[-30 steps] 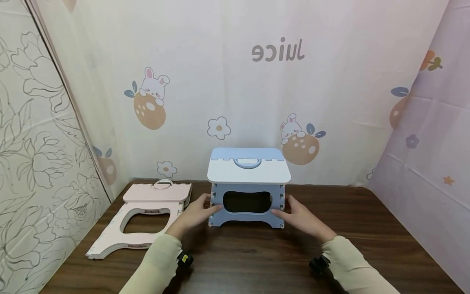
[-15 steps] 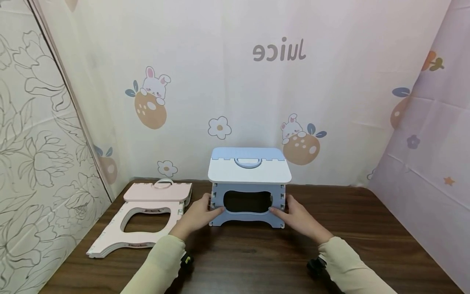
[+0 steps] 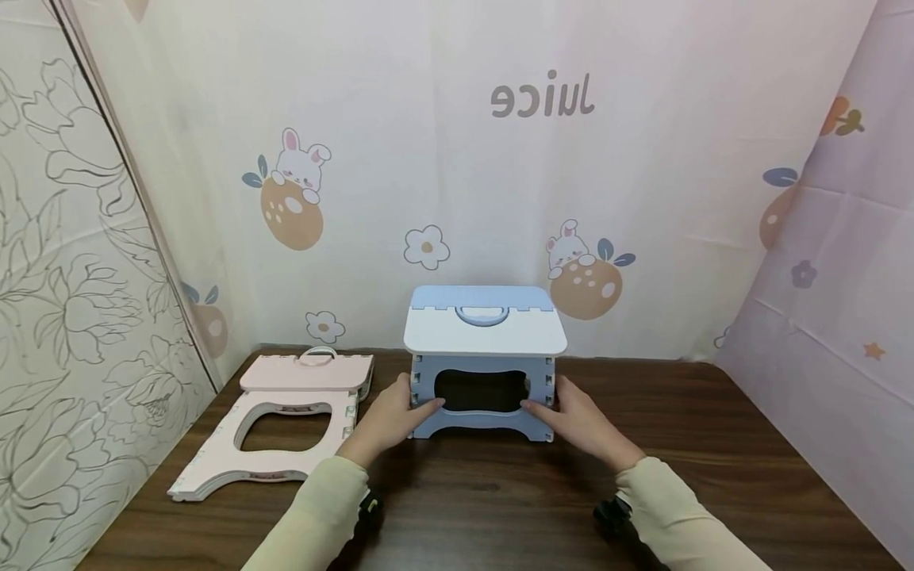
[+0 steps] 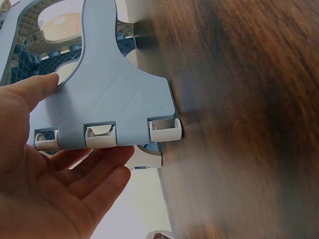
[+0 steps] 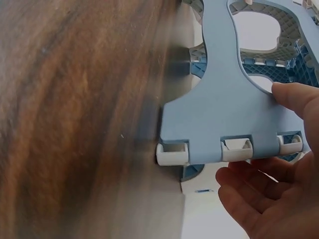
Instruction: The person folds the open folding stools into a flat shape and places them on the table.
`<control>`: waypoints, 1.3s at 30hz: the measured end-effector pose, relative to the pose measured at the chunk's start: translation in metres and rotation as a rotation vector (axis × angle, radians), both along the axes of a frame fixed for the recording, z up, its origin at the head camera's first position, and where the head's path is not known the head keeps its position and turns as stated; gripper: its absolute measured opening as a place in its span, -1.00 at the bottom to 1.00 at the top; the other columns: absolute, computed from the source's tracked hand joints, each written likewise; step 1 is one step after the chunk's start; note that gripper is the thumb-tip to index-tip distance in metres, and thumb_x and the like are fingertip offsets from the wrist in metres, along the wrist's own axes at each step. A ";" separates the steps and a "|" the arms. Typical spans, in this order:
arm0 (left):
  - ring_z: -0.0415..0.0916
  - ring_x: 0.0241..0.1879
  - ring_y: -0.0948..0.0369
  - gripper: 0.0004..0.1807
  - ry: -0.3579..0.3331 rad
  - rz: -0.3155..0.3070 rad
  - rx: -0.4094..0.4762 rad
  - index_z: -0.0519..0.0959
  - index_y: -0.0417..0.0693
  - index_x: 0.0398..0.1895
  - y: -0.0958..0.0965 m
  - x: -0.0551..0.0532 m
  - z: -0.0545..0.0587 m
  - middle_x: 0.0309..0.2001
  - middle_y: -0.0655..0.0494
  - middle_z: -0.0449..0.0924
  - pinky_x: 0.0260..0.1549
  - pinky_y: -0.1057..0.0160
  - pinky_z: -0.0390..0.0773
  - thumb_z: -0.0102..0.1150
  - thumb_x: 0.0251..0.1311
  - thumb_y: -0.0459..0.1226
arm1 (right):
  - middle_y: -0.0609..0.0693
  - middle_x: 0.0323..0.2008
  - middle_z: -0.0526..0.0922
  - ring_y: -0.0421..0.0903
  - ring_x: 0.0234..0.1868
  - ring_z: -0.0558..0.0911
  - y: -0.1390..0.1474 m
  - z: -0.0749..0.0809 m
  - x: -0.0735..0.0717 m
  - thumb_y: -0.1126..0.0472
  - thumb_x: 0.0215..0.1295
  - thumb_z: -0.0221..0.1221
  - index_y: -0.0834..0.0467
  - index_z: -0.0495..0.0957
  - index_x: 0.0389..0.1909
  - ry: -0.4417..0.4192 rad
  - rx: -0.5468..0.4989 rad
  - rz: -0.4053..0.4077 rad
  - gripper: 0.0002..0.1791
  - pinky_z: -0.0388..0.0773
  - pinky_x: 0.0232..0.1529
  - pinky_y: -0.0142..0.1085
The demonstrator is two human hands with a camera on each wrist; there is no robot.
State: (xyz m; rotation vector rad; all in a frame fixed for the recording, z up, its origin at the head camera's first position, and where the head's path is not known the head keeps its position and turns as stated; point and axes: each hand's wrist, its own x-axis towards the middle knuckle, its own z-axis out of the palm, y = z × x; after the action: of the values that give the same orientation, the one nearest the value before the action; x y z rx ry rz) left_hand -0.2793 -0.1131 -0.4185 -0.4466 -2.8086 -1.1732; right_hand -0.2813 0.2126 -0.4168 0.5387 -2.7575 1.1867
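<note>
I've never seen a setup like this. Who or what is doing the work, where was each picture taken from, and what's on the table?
There is no robot here: you see a person's own left hand and right hand. The wide picture comes from a camera worn on the head, looking forward and down. The two close-ups come from wrist cameras, so the dark wooden table looks tipped sideways there. On that table stands a blue-and-white stool, unfolded, with a handle in its top. Each hand holds one side of it, thumb to the front. Beside it, on the person's left, a pink stool lies folded flat.
</note>
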 end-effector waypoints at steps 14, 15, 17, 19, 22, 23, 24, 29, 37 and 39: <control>0.45 -0.49 0.20 -0.34 0.024 0.002 -0.030 0.35 -0.33 0.05 -0.001 -0.001 0.000 -0.45 0.06 0.45 -0.44 0.15 0.49 0.21 0.33 0.11 | 0.01 -0.29 0.61 -0.14 -0.41 0.57 0.001 0.007 0.004 -0.09 0.32 0.32 0.25 0.43 0.09 0.024 0.052 -0.028 -0.43 0.53 -0.43 -0.23; 0.45 -0.49 0.20 -0.34 0.026 0.003 -0.032 0.36 -0.33 0.06 -0.001 -0.001 0.000 -0.45 0.06 0.46 -0.44 0.15 0.50 0.21 0.33 0.12 | 0.01 -0.29 0.61 -0.14 -0.41 0.58 0.001 0.007 0.004 -0.09 0.31 0.32 0.25 0.44 0.10 0.028 0.053 -0.029 -0.43 0.53 -0.43 -0.23; 0.46 -0.49 0.20 -0.33 0.025 0.006 -0.037 0.36 -0.34 0.07 -0.001 -0.001 0.001 -0.45 0.06 0.47 -0.43 0.15 0.51 0.20 0.33 0.12 | 0.01 -0.28 0.62 -0.15 -0.41 0.58 0.001 0.008 0.004 -0.08 0.31 0.32 0.25 0.45 0.11 0.032 0.059 -0.032 -0.42 0.54 -0.43 -0.24; 0.48 -0.48 0.20 -0.31 0.021 0.009 -0.043 0.36 -0.35 0.10 -0.001 -0.001 0.001 -0.43 0.06 0.48 -0.41 0.14 0.52 0.20 0.33 0.12 | 0.01 -0.28 0.63 -0.15 -0.41 0.58 0.001 0.007 0.003 -0.08 0.30 0.33 0.24 0.46 0.11 0.031 0.062 -0.037 -0.43 0.54 -0.43 -0.24; 0.52 -0.42 0.20 -0.25 0.022 0.012 -0.052 0.34 -0.41 0.19 -0.001 -0.001 0.002 -0.37 0.02 0.54 -0.35 0.10 0.56 0.21 0.33 0.11 | 0.01 -0.28 0.63 -0.15 -0.40 0.58 0.001 0.007 0.003 -0.09 0.30 0.33 0.24 0.47 0.09 0.029 0.066 -0.043 -0.44 0.54 -0.42 -0.25; 0.54 -0.40 0.20 -0.22 0.022 0.012 -0.053 0.32 -0.43 0.23 -0.001 -0.001 0.002 -0.34 0.00 0.55 -0.33 0.09 0.57 0.21 0.33 0.11 | 0.00 -0.29 0.63 -0.15 -0.41 0.58 0.001 0.006 0.002 -0.09 0.30 0.33 0.24 0.47 0.08 0.027 0.066 -0.044 -0.45 0.54 -0.42 -0.24; 0.54 -0.38 0.20 -0.20 0.022 0.011 -0.053 0.31 -0.44 0.26 -0.001 -0.001 0.002 -0.32 0.00 0.56 -0.31 0.08 0.58 0.22 0.32 0.11 | 0.00 -0.29 0.63 -0.15 -0.41 0.58 0.001 0.006 0.002 -0.09 0.30 0.33 0.23 0.47 0.07 0.027 0.066 -0.046 -0.45 0.54 -0.42 -0.24; 0.54 -0.38 0.21 -0.17 0.010 0.008 -0.056 0.28 -0.43 0.30 -0.002 -0.001 0.002 -0.32 0.01 0.56 -0.30 0.08 0.58 0.21 0.33 0.11 | 0.01 -0.29 0.63 -0.15 -0.40 0.58 0.000 0.006 0.001 -0.10 0.29 0.33 0.24 0.47 0.07 0.024 0.067 -0.050 -0.44 0.54 -0.42 -0.24; 0.55 -0.35 0.21 -0.14 0.001 0.001 -0.069 0.23 -0.43 0.36 -0.002 -0.003 0.002 -0.27 -0.01 0.58 -0.27 0.08 0.58 0.18 0.34 0.12 | 0.05 -0.23 0.65 -0.16 -0.37 0.60 0.001 0.004 0.001 -0.11 0.30 0.33 0.27 0.44 0.13 0.023 0.066 -0.055 -0.38 0.56 -0.40 -0.25; 0.57 -0.32 0.19 -0.12 0.001 -0.002 -0.071 0.22 -0.44 0.37 -0.002 -0.003 0.002 -0.24 -0.04 0.59 -0.25 0.06 0.59 0.18 0.34 0.13 | 0.07 -0.21 0.66 -0.16 -0.35 0.62 0.001 0.004 0.001 -0.11 0.30 0.33 0.27 0.44 0.14 0.022 0.065 -0.054 -0.37 0.56 -0.39 -0.26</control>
State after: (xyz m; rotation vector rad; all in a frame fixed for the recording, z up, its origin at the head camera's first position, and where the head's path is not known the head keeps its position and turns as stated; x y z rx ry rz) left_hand -0.2821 -0.1149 -0.4168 -0.4545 -2.8572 -1.0766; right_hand -0.2802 0.2138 -0.4131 0.4770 -2.7819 1.0764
